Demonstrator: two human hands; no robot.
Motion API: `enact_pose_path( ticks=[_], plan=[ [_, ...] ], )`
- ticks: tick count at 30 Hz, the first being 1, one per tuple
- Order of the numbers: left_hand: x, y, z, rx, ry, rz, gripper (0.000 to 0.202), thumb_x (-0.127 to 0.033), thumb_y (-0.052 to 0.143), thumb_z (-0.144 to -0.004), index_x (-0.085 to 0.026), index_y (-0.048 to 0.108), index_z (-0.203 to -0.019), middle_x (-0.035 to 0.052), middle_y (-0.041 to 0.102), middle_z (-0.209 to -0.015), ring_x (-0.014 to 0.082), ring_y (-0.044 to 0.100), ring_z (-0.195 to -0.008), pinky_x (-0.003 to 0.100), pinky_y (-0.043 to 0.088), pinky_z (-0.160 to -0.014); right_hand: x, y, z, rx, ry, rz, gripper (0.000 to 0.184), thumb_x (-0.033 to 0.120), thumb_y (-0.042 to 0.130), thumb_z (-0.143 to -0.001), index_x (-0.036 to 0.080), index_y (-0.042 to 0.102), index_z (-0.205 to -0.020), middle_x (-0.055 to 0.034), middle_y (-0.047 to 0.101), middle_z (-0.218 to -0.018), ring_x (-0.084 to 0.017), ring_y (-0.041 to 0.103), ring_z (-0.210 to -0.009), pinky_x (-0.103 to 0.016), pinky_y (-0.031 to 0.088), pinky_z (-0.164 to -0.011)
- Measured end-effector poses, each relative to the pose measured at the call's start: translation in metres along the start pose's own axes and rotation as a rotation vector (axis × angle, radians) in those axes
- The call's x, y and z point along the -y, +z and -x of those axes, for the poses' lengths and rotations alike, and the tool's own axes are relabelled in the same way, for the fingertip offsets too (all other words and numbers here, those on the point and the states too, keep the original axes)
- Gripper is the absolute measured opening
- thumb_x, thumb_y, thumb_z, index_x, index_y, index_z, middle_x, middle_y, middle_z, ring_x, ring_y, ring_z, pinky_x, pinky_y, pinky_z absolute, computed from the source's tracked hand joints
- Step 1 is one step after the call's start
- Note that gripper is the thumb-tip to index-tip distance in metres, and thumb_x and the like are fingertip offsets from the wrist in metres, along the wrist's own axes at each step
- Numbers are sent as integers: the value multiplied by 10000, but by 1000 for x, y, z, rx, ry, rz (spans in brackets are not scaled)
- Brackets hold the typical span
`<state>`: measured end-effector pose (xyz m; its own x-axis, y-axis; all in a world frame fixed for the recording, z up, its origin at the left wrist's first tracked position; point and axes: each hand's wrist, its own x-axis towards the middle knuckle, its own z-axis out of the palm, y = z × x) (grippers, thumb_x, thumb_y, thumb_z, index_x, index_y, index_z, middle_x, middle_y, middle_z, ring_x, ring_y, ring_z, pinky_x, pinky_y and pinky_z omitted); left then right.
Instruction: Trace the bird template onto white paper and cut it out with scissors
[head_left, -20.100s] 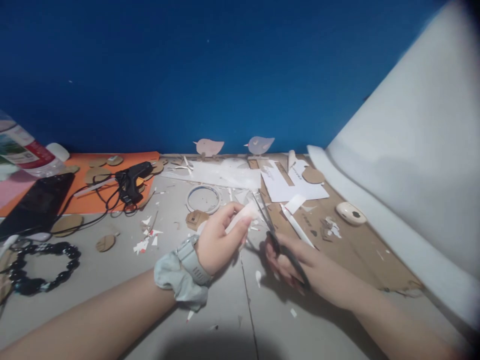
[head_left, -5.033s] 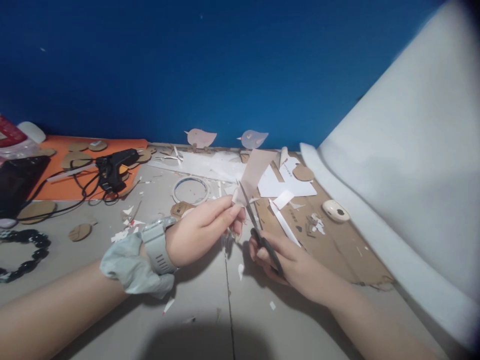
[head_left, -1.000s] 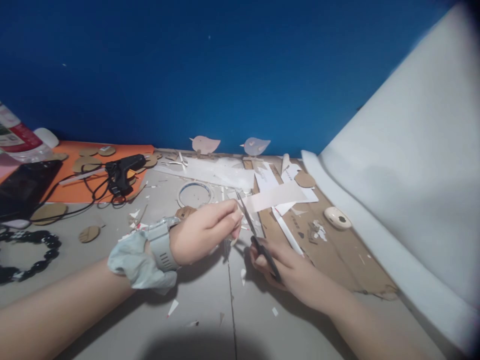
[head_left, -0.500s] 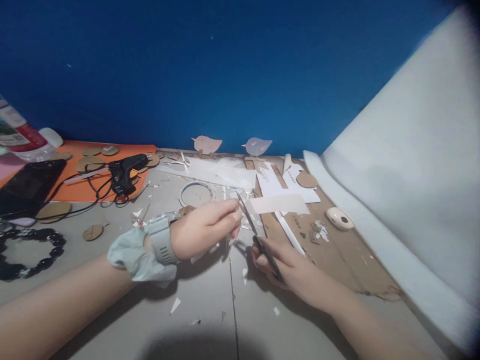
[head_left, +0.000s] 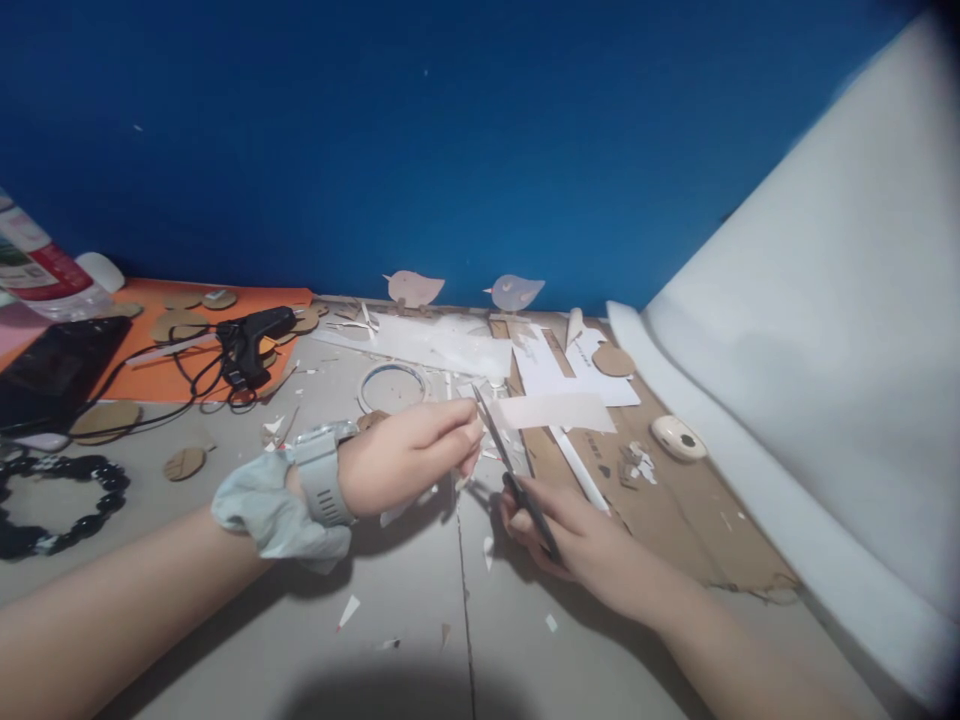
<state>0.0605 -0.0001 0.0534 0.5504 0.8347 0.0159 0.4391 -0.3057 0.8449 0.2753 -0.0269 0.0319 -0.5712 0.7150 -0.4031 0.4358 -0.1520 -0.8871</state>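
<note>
My right hand (head_left: 559, 525) is wrapped round the dark handles of a pair of scissors (head_left: 531, 515). Their blades point up and away, the tips right beside the fingers of my left hand (head_left: 420, 450). Those fingers are pinched together; whatever they grip is mostly hidden, with only a small pale bit showing beneath them. Just right of the blades, a pale paper strip (head_left: 562, 411) stretches over the cardboard; whether it reaches my left fingertips I cannot tell. A watch and a pale green scrunchie (head_left: 274, 515) sit on my left wrist.
Behind my left hand lies a tape roll (head_left: 361, 388). A black glue gun (head_left: 255, 345) rests on orange paper (head_left: 157, 365) at left, near a phone (head_left: 64, 370) and a beaded bracelet (head_left: 105, 510). Two paper birds (head_left: 514, 293) stand at the blue wall. Paper scraps (head_left: 349, 610) litter the table.
Both hands and the scissors keep nearly the same pose. The paper strip has shifted very slightly left.
</note>
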Motion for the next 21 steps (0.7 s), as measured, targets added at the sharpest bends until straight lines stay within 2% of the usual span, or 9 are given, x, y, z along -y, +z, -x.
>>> enact_pose_path(
  ticks=[11, 18, 21],
  plan=[
    [-1, 4, 2, -7, -22, 39, 322, -328, 280, -946, -188, 475, -731, -45, 520, -698, 98, 505, -679, 256, 387, -696, 2, 2, 3, -5, 13, 23, 275, 408, 375, -938, 182, 486, -826, 57, 397, -635, -57, 329, -517, -175, 295, -476],
    [-1, 3, 3, 3, -16, 5, 318, -328, 286, -943, -189, 480, -732, -35, 524, -710, 108, 514, -691, 268, 390, -707, -1, 2, 3, 2, 73, -16, 277, 416, 367, -939, 185, 502, -870, 39, 426, -696, -61, 356, -570, -163, 275, -477],
    [-1, 1, 2, 14, -15, 1, 324, -332, 282, -944, -188, 480, -732, -35, 521, -708, 107, 516, -686, 265, 394, -703, -1, 1, 3, 2, 53, -16, 287, 428, 365, -936, 187, 492, -846, 44, 412, -678, -63, 351, -564, -161, 262, -463]
  ],
)
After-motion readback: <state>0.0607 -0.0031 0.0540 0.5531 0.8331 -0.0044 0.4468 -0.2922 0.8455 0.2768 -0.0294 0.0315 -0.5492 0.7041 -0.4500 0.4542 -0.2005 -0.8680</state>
